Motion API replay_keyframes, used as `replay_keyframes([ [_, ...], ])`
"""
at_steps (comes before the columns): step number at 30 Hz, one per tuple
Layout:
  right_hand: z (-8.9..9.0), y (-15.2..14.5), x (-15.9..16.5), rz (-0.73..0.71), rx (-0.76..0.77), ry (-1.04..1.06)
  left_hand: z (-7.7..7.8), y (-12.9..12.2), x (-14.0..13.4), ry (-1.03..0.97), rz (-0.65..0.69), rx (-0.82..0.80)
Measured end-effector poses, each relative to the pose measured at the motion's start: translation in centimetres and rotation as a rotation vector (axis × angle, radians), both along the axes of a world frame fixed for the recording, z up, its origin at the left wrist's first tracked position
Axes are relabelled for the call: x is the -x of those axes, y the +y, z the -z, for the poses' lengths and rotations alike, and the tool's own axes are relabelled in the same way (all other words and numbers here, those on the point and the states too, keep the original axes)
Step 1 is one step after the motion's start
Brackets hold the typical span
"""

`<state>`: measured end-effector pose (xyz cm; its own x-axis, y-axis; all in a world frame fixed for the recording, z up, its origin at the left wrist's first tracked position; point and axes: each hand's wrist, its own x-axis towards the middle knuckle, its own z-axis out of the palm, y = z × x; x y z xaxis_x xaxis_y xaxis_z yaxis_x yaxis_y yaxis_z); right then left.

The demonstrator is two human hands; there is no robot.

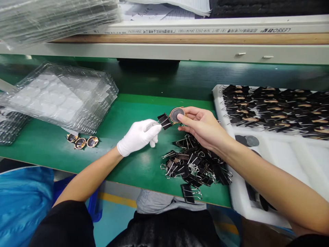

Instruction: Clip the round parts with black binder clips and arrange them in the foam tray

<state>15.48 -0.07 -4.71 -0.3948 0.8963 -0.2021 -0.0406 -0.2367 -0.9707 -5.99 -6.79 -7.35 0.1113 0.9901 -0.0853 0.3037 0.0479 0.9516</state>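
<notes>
In my left hand (pixel 140 136), which wears a white glove, a black binder clip (pixel 164 121) is pinched by its wire handles. My bare right hand (pixel 205 127) grips a round gold-rimmed watch case (pixel 177 115) with a dark grey disc on its face, the thumb pressing on the disc. The clip's jaw end meets the left edge of the case; whether it bites on it I cannot tell. Below my right hand lies a heap of loose black binder clips (pixel 195 163). Several gold-rimmed round pieces (pixel 80 143) lie on the green table (pixel 144 168) at the left.
Stacked clear plastic trays (pixel 59 94) stand at the left, with more (pixel 72 19) above on the shelf. A white foam tray (pixel 288 147) on the right holds rows of clipped pieces (pixel 272 106) and a few grey discs (pixel 252 140). A shelf edge (pixel 200 51) crosses the back.
</notes>
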Motion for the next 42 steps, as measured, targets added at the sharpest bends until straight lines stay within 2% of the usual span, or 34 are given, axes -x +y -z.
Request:
replay_keyframes([
  [6, 0.8, -0.2, 0.2, -0.046, -0.072, 0.004, -0.4, -0.3, -0.3, 0.069, 0.013, -0.03],
  [11, 0.9, -0.3, 0.4, -0.049, -0.07, 0.005, 0.2, -0.2, -0.5, 0.035, -0.01, -0.021],
  [14, 0.4, -0.2, 0.4, -0.011, -0.077, 0.02, 0.6, 0.0, -0.1, 0.031, 0.084, -0.035],
  [15, 0.1, -0.2, 0.4, 0.004, -0.083, 0.044, 0.6, 0.0, 0.1, 0.087, 0.116, -0.069],
  [17, -0.4, 0.1, 0.3, 0.042, -0.098, 0.097, 0.0, -0.5, -0.1, 0.31, 0.156, -0.24],
  [19, -0.8, 0.3, 0.2, 0.081, -0.117, 0.106, -1.0, -1.7, -1.3, 0.592, 0.284, -0.504],
  [21, -1.1, 0.4, 0.2, 0.102, -0.135, 0.085, -1.9, -3.6, -3.5, 0.782, 0.59, -0.752],
  [22, -1.2, 0.5, 0.1, 0.102, -0.139, 0.088, -2.2, -4.7, -4.9, 0.818, 0.788, -0.839],
  [23, -1.2, 0.5, 0.1, 0.094, -0.137, 0.106, -2.3, -5.8, -6.2, 0.815, 0.919, -0.933],
  [24, -1.2, 0.5, 0.1, 0.082, -0.131, 0.134, -2.2, -6.8, -7.4, 0.81, 0.967, -1.016],
  [26, -1.1, 0.4, 0.0, 0.055, -0.119, 0.186, -1.4, -8.4, -9.2, 0.849, 0.963, -1.09],
  [28, -1.1, 0.3, -0.1, 0.035, -0.117, 0.208, -0.3, -9.5, -10.0, 0.925, 0.912, -1.059],
  [33, -1.6, 0.2, -0.6, 0.022, -0.16, 0.157, 1.5, -10.4, -9.8, 0.977, 0.923, -1.04],
  [36, -1.8, 0.2, -0.7, 0.007, -0.184, 0.142, 1.6, -10.8, -9.7, 0.982, 0.931, -1.003],
  [40, -1.7, 0.3, -0.6, -0.018, -0.202, 0.152, 0.7, -10.8, -10.8, 1.09, 0.826, -0.865],
  [42, -1.5, 0.3, -0.6, -0.025, -0.199, 0.169, 0.3, -10.6, -11.5, 1.133, 0.818, -0.827],
])
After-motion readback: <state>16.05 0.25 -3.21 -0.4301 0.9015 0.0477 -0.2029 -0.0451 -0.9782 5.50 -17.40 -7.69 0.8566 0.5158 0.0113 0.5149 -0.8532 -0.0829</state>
